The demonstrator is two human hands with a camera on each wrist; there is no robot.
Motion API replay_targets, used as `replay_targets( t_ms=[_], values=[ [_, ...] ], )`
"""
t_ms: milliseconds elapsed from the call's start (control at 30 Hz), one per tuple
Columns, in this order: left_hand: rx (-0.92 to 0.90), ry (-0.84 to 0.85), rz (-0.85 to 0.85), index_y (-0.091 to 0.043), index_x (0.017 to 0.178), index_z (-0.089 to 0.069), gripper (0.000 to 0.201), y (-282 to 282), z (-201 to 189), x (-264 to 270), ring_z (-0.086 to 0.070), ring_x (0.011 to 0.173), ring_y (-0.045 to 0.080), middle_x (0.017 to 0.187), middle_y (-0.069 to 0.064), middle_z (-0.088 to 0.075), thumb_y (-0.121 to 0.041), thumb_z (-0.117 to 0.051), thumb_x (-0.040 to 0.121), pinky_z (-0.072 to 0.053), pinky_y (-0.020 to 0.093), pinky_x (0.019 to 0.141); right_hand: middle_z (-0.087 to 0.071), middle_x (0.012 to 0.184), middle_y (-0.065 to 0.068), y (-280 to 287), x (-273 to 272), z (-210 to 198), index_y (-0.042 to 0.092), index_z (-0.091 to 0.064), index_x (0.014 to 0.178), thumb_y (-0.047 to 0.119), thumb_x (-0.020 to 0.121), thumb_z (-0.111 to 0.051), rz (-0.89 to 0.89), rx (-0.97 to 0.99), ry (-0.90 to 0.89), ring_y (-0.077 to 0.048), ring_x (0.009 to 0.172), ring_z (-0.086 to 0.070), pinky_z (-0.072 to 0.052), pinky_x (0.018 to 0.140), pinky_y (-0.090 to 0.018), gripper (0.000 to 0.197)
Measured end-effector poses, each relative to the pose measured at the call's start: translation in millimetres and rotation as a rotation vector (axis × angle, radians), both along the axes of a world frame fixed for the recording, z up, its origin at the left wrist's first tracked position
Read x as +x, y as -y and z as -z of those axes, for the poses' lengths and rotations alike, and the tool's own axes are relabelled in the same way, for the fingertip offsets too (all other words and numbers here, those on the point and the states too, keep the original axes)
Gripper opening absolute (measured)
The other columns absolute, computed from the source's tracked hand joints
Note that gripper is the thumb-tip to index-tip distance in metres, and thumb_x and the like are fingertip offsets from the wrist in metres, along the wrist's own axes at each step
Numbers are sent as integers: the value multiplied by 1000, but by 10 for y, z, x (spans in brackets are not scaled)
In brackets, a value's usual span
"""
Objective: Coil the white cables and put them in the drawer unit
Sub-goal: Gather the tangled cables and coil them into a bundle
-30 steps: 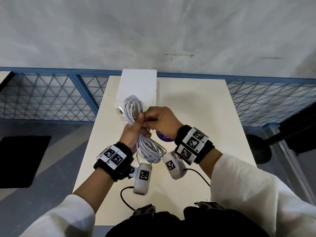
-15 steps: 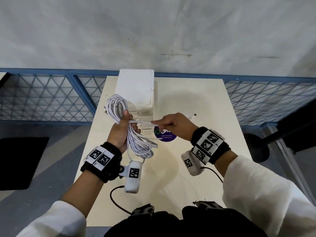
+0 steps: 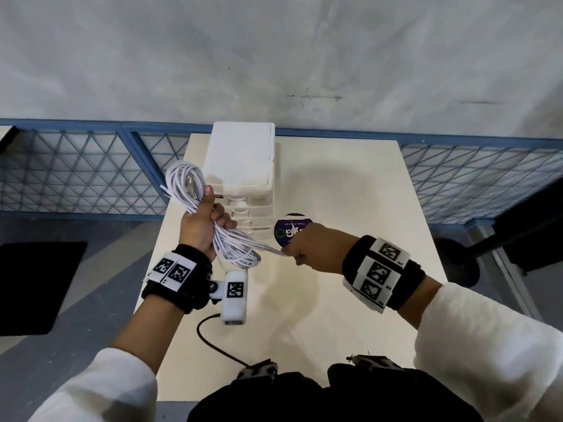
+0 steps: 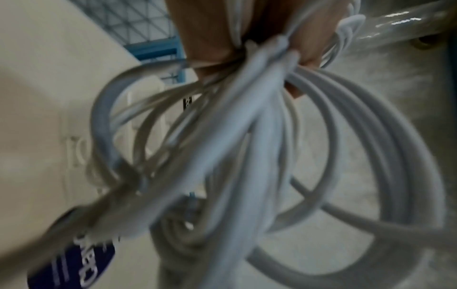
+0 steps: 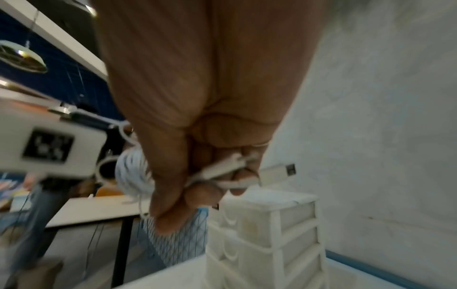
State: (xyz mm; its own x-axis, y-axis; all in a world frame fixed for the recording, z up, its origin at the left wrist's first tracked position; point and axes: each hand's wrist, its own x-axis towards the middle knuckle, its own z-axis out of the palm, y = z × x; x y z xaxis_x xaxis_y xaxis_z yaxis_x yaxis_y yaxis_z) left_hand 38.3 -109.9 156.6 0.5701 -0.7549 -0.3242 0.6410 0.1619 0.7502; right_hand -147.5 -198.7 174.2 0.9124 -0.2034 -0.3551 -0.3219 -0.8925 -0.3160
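Observation:
My left hand (image 3: 203, 222) grips a bundle of coiled white cables (image 3: 187, 185) at its middle, above the table's left part; its loops hang below the fist (image 4: 309, 156). A loose end of the cable (image 3: 268, 248) runs from the bundle to my right hand (image 3: 300, 243), which pinches it low over the table. In the right wrist view the curled fingers (image 5: 215, 187) hold the cable end, and a USB plug (image 5: 280, 172) sticks out to the right. The white drawer unit (image 3: 242, 166) stands at the table's back, all its drawers shut (image 5: 267, 234).
A round purple sticker (image 3: 289, 228) lies on the cream table (image 3: 350, 208) in front of the drawer unit. A blue mesh railing (image 3: 76, 172) runs behind and left of the table. A grey wall rises beyond. A black cord (image 3: 213, 345) trails near the front edge.
My hands have parted: the left lifted the bundle up and left, the right drew the loose cable end out to the right, then down and back toward the bundle.

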Motion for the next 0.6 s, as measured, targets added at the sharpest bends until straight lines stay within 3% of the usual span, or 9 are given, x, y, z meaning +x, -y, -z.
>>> replay_targets(
  t_ms=[67,167,200,267,333,400,500,600],
  values=[
    [30,89,-36,-21,59,-43,35,-10,12,98,-32,34,6,39,-10,-33,-32,-50,91,-34,16,40,-69,90,-10,23,-41,-153,12,-63,104,7,86,-51,70,33,106,-25,83,-58,-36,69,-26,22],
    [68,184,-73,-19,60,-42,34,-30,49,134,-33,34,8,38,-9,-34,-28,-53,90,-34,18,40,-72,81,-2,58,-90,-345,25,-62,107,3,83,-55,339,479,364,-17,75,-59,-44,67,-17,33],
    [86,207,-76,-18,60,-43,34,-30,64,115,-33,35,9,38,-9,-35,-27,-54,90,-35,18,40,-73,82,-3,67,-85,-371,22,-66,100,3,83,-58,338,568,423,-15,80,-62,-44,73,-14,27],
    [121,259,-63,-18,61,-47,30,-19,79,54,-34,35,10,38,-9,-35,-24,-55,89,-35,20,41,-73,82,6,30,-48,-392,16,-69,96,7,81,-65,242,673,413,-16,100,-62,-35,93,-7,18],
    [150,298,-41,-17,66,-51,23,7,86,-12,-35,35,11,38,-9,-37,-23,-57,88,-36,20,41,-71,90,6,3,2,-361,12,-63,108,5,78,-68,165,882,335,-22,109,-60,-33,105,-20,31],
    [183,308,-35,-16,68,-51,21,35,90,-65,-36,35,11,37,-7,-38,-24,-58,87,-36,21,41,-72,86,-1,10,53,-272,7,-62,108,-3,77,-66,226,1063,407,-22,94,-64,-46,92,-25,33],
    [203,289,-40,-17,71,-52,19,81,127,-113,-35,36,12,38,-8,-39,-26,-61,85,-36,22,42,-72,64,5,-10,170,-96,1,-65,90,-8,82,-56,632,1216,742,-18,76,-68,-52,71,-19,14],
    [245,341,-32,-18,76,-55,15,107,158,-166,-38,37,13,38,-9,-41,-28,-62,84,-37,26,45,-70,60,4,-39,269,74,3,-60,88,-4,88,-48,943,1562,887,-16,59,-68,-54,57,-22,14]
  ],
)
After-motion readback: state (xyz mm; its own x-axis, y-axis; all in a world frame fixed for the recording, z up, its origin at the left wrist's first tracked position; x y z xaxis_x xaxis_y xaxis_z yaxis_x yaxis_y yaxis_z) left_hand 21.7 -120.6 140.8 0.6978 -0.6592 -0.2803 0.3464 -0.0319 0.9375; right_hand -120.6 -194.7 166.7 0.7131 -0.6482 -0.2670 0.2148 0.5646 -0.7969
